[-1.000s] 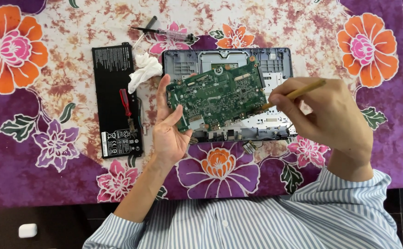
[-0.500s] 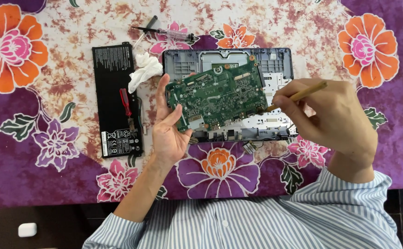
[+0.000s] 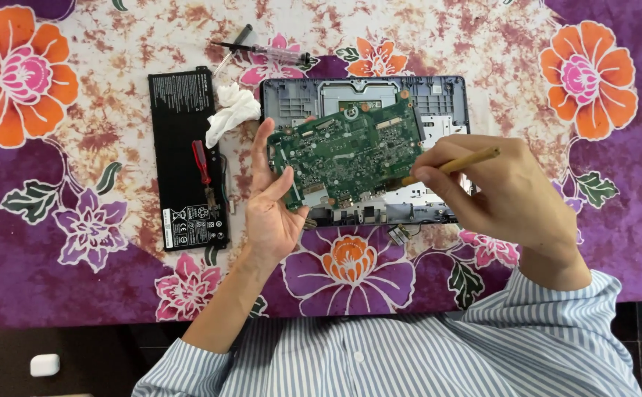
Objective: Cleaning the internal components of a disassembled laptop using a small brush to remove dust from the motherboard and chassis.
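The left hand (image 3: pixel 277 206) is clamped on the left edge of a green motherboard (image 3: pixel 347 154), thumb over the top face and fingers curled behind it; the board is a flat, roughly rectangular sheet, densely studded with small chips and connectors, and it is held tilted just above the open laptop base (image 3: pixel 442 99); that base is a grey plastic shell with a dull metal plate inside, lying on the bench. The right hand (image 3: pixel 497 195) is closed round a thin wooden-handled brush (image 3: pixel 457 162), its pale stick jutting out past the knuckles; the tip meets the board's right edge, though the bristles are too small to make out. On the left lies a flat black battery pack (image 3: pixel 185 147), matte and oblong, with a small red-handled screwdriver (image 3: pixel 202 163) resting on it; a crumpled white tissue (image 3: pixel 231 110) sits between pack and shell; a slim clear-handled screwdriver (image 3: pixel 262 51) lies beyond. The bench wears a glossy floral cloth (image 3: pixel 63 184) in purple, orange and cream.
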